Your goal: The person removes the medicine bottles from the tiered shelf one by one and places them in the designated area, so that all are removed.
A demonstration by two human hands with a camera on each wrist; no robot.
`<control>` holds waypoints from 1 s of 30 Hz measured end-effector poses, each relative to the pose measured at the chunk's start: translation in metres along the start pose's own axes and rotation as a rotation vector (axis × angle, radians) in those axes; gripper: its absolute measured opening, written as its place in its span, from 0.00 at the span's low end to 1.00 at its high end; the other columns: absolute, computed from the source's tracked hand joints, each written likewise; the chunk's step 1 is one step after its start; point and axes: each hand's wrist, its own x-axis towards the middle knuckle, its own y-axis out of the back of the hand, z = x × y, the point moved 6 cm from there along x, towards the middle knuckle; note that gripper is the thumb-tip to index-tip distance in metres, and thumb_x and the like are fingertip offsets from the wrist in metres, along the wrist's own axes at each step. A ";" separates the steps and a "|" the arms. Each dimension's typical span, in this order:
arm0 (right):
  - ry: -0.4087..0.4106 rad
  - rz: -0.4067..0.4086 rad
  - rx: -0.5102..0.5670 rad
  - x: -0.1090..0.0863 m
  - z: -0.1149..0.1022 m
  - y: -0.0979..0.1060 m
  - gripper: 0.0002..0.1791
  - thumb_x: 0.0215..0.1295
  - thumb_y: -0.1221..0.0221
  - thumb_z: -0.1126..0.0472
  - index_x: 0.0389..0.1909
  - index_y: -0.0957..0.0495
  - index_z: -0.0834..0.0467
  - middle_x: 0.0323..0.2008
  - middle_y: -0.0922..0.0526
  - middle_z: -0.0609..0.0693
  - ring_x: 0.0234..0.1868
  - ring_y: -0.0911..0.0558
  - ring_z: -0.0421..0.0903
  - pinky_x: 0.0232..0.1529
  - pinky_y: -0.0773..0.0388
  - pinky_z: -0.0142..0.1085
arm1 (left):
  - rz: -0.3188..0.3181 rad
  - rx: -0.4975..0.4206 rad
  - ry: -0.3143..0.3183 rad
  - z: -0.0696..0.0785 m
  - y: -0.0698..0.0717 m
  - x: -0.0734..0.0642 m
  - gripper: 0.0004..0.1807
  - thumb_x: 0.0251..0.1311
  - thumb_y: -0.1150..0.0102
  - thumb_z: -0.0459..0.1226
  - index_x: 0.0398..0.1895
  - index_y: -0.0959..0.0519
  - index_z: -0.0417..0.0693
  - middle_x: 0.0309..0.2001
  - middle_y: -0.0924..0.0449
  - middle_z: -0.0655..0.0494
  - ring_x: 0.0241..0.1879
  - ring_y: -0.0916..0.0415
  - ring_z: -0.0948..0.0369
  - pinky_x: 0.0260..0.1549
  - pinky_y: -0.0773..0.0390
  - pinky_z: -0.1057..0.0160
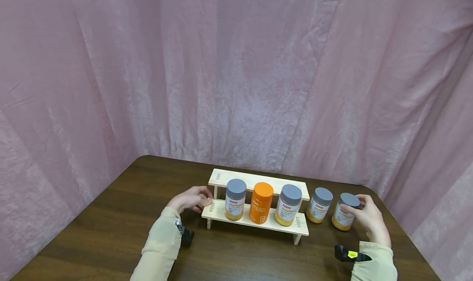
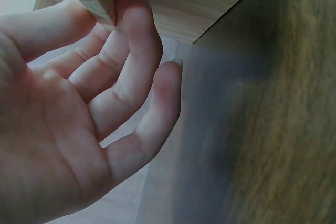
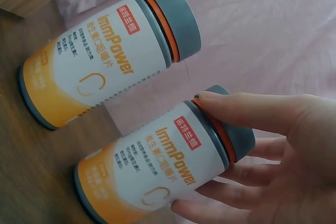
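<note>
My left hand (image 1: 190, 199) pinches the left end of the lower board of a two-tier wooden shelf (image 1: 218, 208), thumb on top and fingers curled beneath. At the far right, my right hand (image 1: 369, 219) grips a white-and-yellow vitamin C bottle (image 1: 343, 212) around its grey lid. In the right wrist view the thumb lies at the lid and the other fingers reach round behind the bottle (image 3: 152, 166). Just left of it stands a matching bottle (image 1: 319, 206), upright on the table. Three bottles stand on the lower board: a grey-lidded one (image 1: 235, 201), an orange one (image 1: 260, 205) and another grey-lidded one (image 1: 287, 206).
The upper board (image 1: 258, 183) of the shelf carries nothing. Everything stands on a dark brown wooden table (image 1: 244, 256) with rounded far corners. Behind its far edge hangs a pink curtain (image 1: 236, 88). A black wrist strap (image 1: 351, 254) sits on the right sleeve.
</note>
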 end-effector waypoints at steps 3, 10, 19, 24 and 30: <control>0.014 -0.021 0.001 -0.001 0.001 0.000 0.46 0.64 0.40 0.49 0.68 0.54 0.71 0.67 0.45 0.77 0.63 0.36 0.70 0.56 0.30 0.54 | 0.000 0.001 -0.005 0.000 0.000 0.000 0.15 0.62 0.42 0.36 0.47 0.28 0.35 0.31 0.22 0.57 0.31 0.26 0.63 0.32 0.22 0.61; 0.015 -0.028 0.012 0.001 0.003 -0.001 0.47 0.64 0.39 0.49 0.68 0.55 0.73 0.65 0.43 0.78 0.61 0.33 0.70 0.52 0.25 0.48 | -0.004 0.005 -0.008 0.000 0.000 -0.001 0.15 0.62 0.41 0.36 0.47 0.28 0.36 0.32 0.21 0.56 0.31 0.25 0.63 0.32 0.22 0.61; 0.023 -0.035 -0.016 -0.001 -0.008 0.004 0.50 0.66 0.41 0.47 0.73 0.60 0.67 0.71 0.53 0.75 0.70 0.48 0.71 0.66 0.45 0.63 | -0.003 0.002 -0.011 0.001 0.000 -0.001 0.15 0.62 0.41 0.36 0.48 0.28 0.36 0.33 0.21 0.55 0.31 0.25 0.62 0.32 0.22 0.61; 0.052 -0.006 -0.043 -0.007 -0.022 0.009 0.50 0.66 0.42 0.45 0.73 0.60 0.67 0.71 0.52 0.75 0.71 0.48 0.72 0.67 0.46 0.63 | 0.002 0.006 -0.007 0.000 -0.001 0.000 0.15 0.62 0.41 0.37 0.47 0.28 0.36 0.34 0.20 0.54 0.32 0.25 0.62 0.33 0.21 0.60; 0.078 0.080 -0.060 -0.016 -0.041 0.017 0.49 0.66 0.42 0.43 0.74 0.56 0.66 0.71 0.48 0.73 0.70 0.46 0.72 0.66 0.44 0.62 | 0.008 0.006 -0.007 -0.001 0.000 0.000 0.15 0.61 0.41 0.36 0.47 0.28 0.36 0.34 0.20 0.54 0.32 0.25 0.62 0.33 0.21 0.60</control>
